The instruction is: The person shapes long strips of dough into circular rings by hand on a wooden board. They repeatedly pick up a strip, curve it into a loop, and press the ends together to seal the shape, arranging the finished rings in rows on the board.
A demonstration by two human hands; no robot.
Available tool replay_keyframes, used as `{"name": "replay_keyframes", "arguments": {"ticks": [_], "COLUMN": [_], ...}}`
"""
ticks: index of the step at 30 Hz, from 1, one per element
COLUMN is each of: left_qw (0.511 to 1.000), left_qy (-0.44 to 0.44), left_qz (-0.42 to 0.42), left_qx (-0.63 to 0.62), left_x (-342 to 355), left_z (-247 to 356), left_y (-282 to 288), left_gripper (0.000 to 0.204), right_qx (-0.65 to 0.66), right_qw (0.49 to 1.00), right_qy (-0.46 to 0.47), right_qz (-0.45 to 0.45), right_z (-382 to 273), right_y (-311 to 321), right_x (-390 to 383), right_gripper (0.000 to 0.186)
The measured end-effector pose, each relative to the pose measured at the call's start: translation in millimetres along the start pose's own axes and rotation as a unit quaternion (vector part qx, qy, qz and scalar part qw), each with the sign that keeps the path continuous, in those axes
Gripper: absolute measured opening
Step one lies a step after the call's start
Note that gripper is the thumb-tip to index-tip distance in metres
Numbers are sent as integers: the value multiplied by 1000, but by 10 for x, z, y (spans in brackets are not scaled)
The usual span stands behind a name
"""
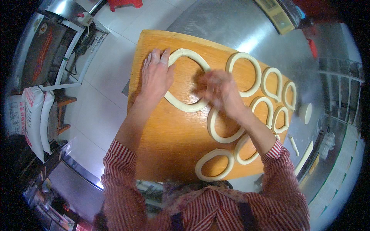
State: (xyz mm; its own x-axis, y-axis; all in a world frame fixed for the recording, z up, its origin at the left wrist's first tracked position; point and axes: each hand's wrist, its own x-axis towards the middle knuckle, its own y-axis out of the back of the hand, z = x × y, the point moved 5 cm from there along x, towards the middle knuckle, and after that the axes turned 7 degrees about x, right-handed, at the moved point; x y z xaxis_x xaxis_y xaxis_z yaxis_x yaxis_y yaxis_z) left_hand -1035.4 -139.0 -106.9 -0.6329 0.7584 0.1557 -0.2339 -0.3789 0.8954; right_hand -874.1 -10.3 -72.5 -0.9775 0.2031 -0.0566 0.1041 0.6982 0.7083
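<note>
A large ring of pale dough (187, 107) lies on an orange-brown wooden board (158, 158). My left hand (157, 75) rests over the ring's left side, with its fingers stretched out and the thumb along the inner edge. At the right side of the same ring is my right hand (223, 92), smeared by motion. Its fingers are bent toward the dough, but their hold cannot be made out. Several smaller dough rings lie to the right, among them an upper ring (257, 73) and a lower ring (199, 168) near the board's front edge.
Under the board is a metal table (204, 23). To its right lie a pale oval piece (305, 113) and a short pale stick (294, 146). A yellowish scale-like box (278, 17) stands at the far right. White sacks (35, 119) and a red stool (125, 4) stand at the left.
</note>
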Motion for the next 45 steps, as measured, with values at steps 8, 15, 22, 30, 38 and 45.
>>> {"name": "replay_keyframes", "arguments": {"ticks": [8, 15, 22, 30, 38, 45], "left_qw": [999, 983, 994, 998, 998, 998], "left_qy": [-8, -68, -76, 5, 27, -16], "left_qz": [25, 49, 9, 39, 47, 43], "left_qx": [-43, -163, -80, -48, -15, -35], "left_x": [171, 250, 747, 524, 330, 559], "left_z": [52, 154, 219, 198, 192, 185], "left_y": [-45, 8, -222, -321, -246, -283], "left_gripper": [35, 36, 47, 45, 45, 44], "right_qx": [-22, 21, -6, -33, 27, 13], "right_qw": [993, 980, 983, 989, 989, 991], "right_qy": [-37, -5, -30, 102, 94, 87], "right_qz": [107, 200, 181, 100, 112, 97], "right_z": [206, 66, 497, 502, 679, 640], "right_y": [-39, 247, 345, 185, 133, 137], "right_x": [780, 527, 839, 1149, 1183, 1220], "right_gripper": [29, 27, 44, 36, 27, 26]}}
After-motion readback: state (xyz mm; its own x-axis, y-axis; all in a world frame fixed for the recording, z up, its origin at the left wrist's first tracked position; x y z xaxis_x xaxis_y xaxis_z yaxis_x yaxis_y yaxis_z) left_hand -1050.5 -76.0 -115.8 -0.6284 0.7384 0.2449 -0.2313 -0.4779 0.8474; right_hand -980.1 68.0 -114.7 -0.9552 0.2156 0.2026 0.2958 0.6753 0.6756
